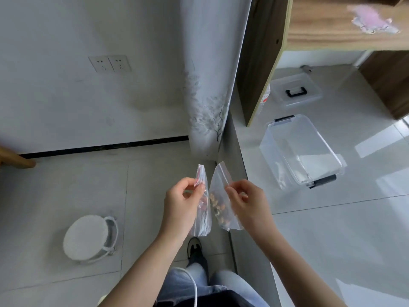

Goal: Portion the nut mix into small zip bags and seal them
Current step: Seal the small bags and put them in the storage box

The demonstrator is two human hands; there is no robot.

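Looking down from my head, I hold two small clear zip bags up in front of me, one in each hand. My left hand [184,196] pinches the left bag [202,209] near its top edge, thumb and fingertips curled onto the plastic beside a red strip; that bag hangs edge-on, so I cannot make out how much is inside. My right hand [245,201] pinches the right bag [221,196] near its upper side, fingers curled round the edge. Its lower half holds a cluster of nut mix [215,203], pale and brown pieces, too small to tell apart. The two bags hang just beside each other; whether they touch is unclear.

To my right a clear plastic box [301,151] with dark handles sits on the glossy floor, its lid [296,90] lying apart, farther back under a wooden shelf [261,63]. A round white stool [88,237] stands at my left. A curtain [210,85] hangs ahead, and one shoe [194,247] shows between my forearms. Something pink on the shelf is blurred.
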